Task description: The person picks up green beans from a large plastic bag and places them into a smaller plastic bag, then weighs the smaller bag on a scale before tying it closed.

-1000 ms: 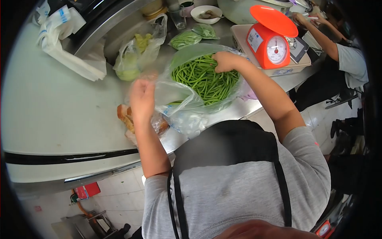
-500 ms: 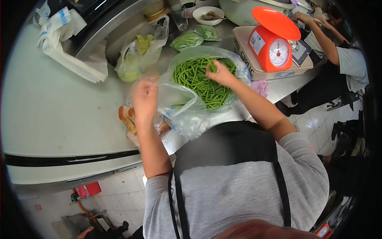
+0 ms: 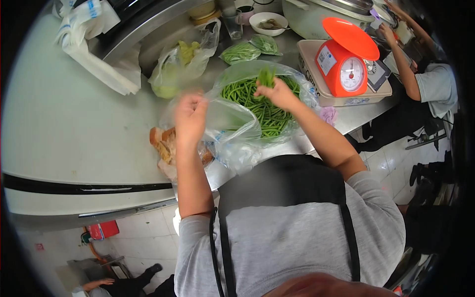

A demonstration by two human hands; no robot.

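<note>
Over a large clear plastic bag of cut green beans (image 3: 267,118), my right hand (image 3: 280,95) is closed on a small bunch of green beans (image 3: 267,75) that sticks up past the fingers. Farther left, my left hand (image 3: 190,115) grips the edge of a second, thin clear plastic bag (image 3: 225,115) and holds its mouth up beside the beans. Under my left forearm, bread (image 3: 165,144) in clear wrapping lies at the counter's edge.
An orange kitchen scale (image 3: 344,64) stands on a lidded plastic box (image 3: 316,54) at right. Behind are filled bags of beans (image 3: 241,53), a bag of leafy greens (image 3: 178,69) and a white bowl (image 3: 267,22). A co-worker's arm (image 3: 403,67) reaches in at far right.
My right hand has closed around more beans and lifted the bunch slightly, so it stands higher above the pile. My left hand shifted a little to the right in view, still gripping the thin bag.
</note>
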